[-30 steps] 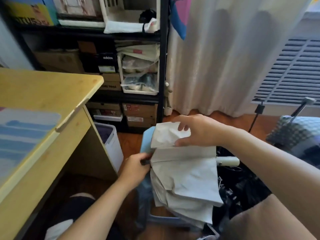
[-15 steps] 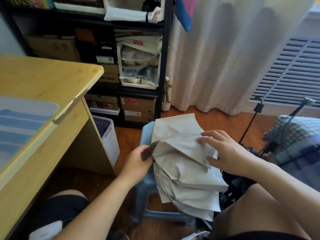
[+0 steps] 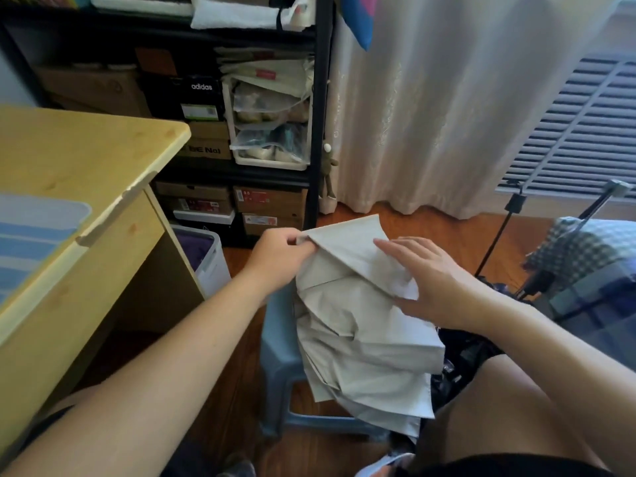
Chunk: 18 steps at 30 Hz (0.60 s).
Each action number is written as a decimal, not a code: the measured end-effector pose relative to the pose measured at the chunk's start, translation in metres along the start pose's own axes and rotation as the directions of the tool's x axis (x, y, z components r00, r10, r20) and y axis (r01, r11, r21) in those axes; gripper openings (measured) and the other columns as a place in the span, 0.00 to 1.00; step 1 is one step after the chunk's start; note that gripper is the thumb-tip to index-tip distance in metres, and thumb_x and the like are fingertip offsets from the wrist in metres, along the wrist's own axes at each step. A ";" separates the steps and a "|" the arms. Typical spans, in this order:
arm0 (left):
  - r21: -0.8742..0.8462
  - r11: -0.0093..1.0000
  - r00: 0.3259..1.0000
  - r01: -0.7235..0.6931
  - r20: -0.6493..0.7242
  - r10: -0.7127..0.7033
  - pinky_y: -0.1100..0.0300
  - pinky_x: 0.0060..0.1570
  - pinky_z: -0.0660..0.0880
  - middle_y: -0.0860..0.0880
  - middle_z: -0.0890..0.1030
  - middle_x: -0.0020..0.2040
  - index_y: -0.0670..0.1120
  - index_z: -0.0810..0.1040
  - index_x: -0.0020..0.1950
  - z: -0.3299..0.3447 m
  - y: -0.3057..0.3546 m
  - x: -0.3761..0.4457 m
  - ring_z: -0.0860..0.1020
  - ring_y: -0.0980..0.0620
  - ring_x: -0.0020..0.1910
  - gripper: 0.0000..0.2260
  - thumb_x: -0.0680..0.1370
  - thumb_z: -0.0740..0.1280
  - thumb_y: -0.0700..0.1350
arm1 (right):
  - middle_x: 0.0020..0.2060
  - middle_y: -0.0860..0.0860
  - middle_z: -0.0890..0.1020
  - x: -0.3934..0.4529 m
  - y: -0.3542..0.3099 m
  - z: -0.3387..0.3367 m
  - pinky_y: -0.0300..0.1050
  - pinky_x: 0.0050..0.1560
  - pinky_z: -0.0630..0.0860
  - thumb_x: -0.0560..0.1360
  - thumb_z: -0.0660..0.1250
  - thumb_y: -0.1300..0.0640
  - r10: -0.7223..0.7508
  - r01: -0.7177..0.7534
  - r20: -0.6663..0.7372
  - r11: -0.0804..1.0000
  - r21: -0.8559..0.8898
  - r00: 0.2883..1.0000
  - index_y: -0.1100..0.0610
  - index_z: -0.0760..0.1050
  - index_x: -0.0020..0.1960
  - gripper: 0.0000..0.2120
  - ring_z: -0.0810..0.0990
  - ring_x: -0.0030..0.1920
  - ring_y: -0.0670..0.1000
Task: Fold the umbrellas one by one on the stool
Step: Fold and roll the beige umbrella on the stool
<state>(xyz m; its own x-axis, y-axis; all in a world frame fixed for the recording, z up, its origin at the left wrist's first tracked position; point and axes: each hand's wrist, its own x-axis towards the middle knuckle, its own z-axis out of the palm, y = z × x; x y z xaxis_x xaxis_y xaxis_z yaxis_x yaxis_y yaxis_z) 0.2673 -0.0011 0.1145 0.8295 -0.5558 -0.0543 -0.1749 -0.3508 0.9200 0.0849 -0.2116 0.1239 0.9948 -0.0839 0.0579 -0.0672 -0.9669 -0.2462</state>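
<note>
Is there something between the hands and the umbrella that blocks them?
Nothing visible does. The left hand already pinches a corner of the beige umbrella cloth, and the right hand lies flat on it, over the blue stool.

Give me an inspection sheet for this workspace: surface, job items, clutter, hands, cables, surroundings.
Surface: blue plastic stool, mostly covered by the umbrella.
Job's things: beige umbrella lies on the stool, canopy in loose pleats hanging over the near edge; dark umbrella in a heap to its right.
Clutter: checkered fabric at far right.
Hands: left hand has a pinching grip on the canopy's top corner; right hand lies flat on the panel, fingers straight.
Cables: nothing seen.
Surroundings: wooden desk on the left, black shelf with shoe boxes, curtain, tripod.
</note>
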 end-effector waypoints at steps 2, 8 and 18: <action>0.003 0.994 0.993 0.112 -0.026 -0.112 0.56 0.40 0.69 0.45 0.81 0.37 0.42 0.82 0.40 0.003 -0.008 0.017 0.78 0.48 0.40 0.12 0.79 0.71 0.48 | 0.65 0.47 0.79 0.026 0.014 -0.005 0.46 0.68 0.71 0.76 0.72 0.60 0.230 -0.209 -0.103 0.961 0.181 0.968 0.49 0.71 0.75 0.29 0.74 0.69 0.51; 0.325 0.899 0.955 0.295 -0.080 -0.285 0.56 0.31 0.62 0.47 0.73 0.34 0.44 0.76 0.39 0.014 -0.020 0.035 0.72 0.47 0.35 0.18 0.81 0.67 0.57 | 0.55 0.50 0.82 0.051 0.007 -0.001 0.47 0.53 0.76 0.82 0.62 0.55 0.698 -0.458 -0.234 0.648 0.608 0.676 0.54 0.76 0.65 0.13 0.79 0.52 0.51; 0.332 0.938 0.995 0.100 -0.010 -0.102 0.50 0.51 0.76 0.49 0.77 0.49 0.54 0.70 0.61 0.002 -0.026 -0.011 0.77 0.48 0.48 0.15 0.79 0.70 0.56 | 0.80 0.41 0.50 -0.022 0.013 0.003 0.62 0.77 0.61 0.72 0.76 0.60 0.304 -0.346 0.207 0.914 0.212 0.930 0.38 0.49 0.82 0.51 0.47 0.80 0.51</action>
<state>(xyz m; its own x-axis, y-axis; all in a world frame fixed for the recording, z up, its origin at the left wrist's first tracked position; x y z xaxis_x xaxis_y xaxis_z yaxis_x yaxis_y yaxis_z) 0.2618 0.0123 0.0902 0.8485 -0.5092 -0.1440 -0.2572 -0.6346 0.7288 0.0621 -0.2215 0.1167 0.9207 -0.3219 -0.2209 -0.3890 -0.8038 -0.4500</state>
